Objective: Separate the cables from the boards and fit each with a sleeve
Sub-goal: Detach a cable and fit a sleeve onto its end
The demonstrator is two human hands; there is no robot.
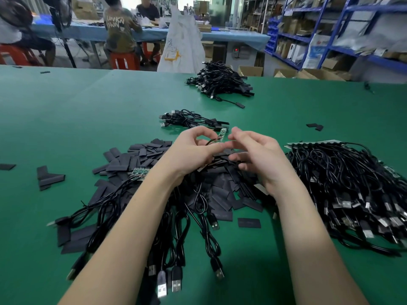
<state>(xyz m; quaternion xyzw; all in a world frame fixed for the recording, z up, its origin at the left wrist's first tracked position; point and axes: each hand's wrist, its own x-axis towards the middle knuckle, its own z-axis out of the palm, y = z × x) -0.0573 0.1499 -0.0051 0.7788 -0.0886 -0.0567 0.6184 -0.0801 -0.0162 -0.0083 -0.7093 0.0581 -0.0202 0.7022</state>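
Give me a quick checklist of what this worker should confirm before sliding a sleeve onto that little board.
1. Board strip held: ok, left hand pinches it by its cable end.
2. Board's far end free: ok, it sticks out bare.
3. Sleeve in right hand: cannot tell, its fingers curl but nothing shows clearly.
4. Sleeve pile within reach: ok, just under the hands.
5. Finished bundle nearby: ok, lies just beyond.

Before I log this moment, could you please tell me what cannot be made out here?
Head view only:
- Whether the right hand holds a sleeve: its curled fingers hide the palm.
- Left hand grip on the small board: the fingertips cover the cable joint.
- Markings on the board: too small.
- Right cable pile: cut off by the frame edge.
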